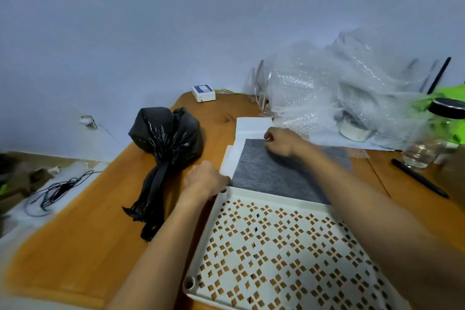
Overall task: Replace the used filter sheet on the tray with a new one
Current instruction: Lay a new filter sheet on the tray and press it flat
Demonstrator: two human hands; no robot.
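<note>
Tray (289,254) lies nearest to me, perforated and bare, no sheet on it. Just past its far rim rests the grey filter sheet (271,173), long side along that rim. My left hand (205,178) curls at the sheet's left corner; my right hand (280,142), farther, pinches its far edge.

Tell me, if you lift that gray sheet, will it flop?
Probably. The gray sheet looks thin and felt-like, lying flat on the table, so it would likely droop. It seems light, and its fuzzy surface shouldn't slip easily.
</note>
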